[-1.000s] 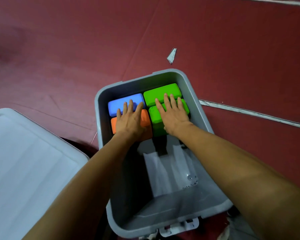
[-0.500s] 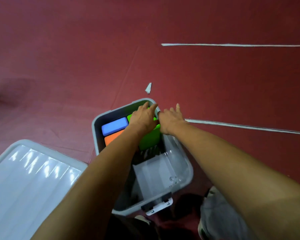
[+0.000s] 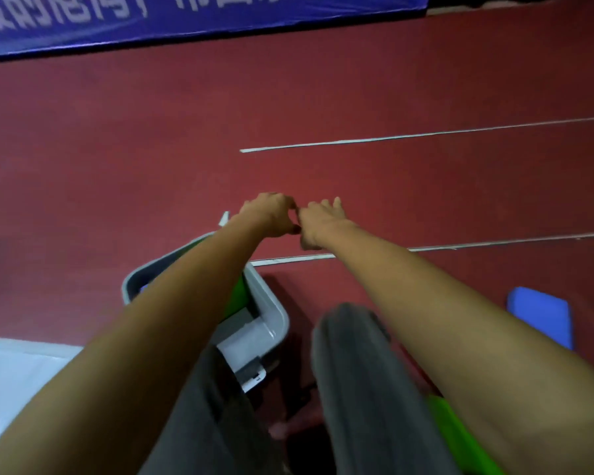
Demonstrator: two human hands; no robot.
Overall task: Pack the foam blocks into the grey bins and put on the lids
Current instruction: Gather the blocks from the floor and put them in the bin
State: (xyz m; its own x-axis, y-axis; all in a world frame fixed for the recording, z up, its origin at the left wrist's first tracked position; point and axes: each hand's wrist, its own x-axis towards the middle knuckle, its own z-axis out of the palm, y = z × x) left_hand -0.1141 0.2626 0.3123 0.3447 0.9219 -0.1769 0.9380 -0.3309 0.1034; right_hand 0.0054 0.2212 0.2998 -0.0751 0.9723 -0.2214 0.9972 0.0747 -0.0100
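The grey bin [image 3: 270,305] stands on the red floor at lower centre, largely hidden by my left forearm. A green foam block [image 3: 236,296] shows inside it against the right wall. Both hands are stretched out over the floor beyond the bin's far end. My left hand [image 3: 271,214] has loosely curled fingers and holds nothing. My right hand [image 3: 319,221] is beside it, fingers fairly straight and empty. A blue foam block [image 3: 542,317] lies on the floor at right. Another green block [image 3: 460,437] lies by my right leg. The view is blurred.
A pale bin lid [image 3: 14,382] lies at lower left. My legs in grey trousers [image 3: 354,371] fill the lower middle. White lines [image 3: 391,137] cross the floor, and a paper scrap [image 3: 224,218] lies past the bin. A blue banner [image 3: 186,15] runs along the back.
Both hands have left the blocks in the bin and reached forward past its far rim. The camera has tilted up and away, so the bin now sits lower in view.
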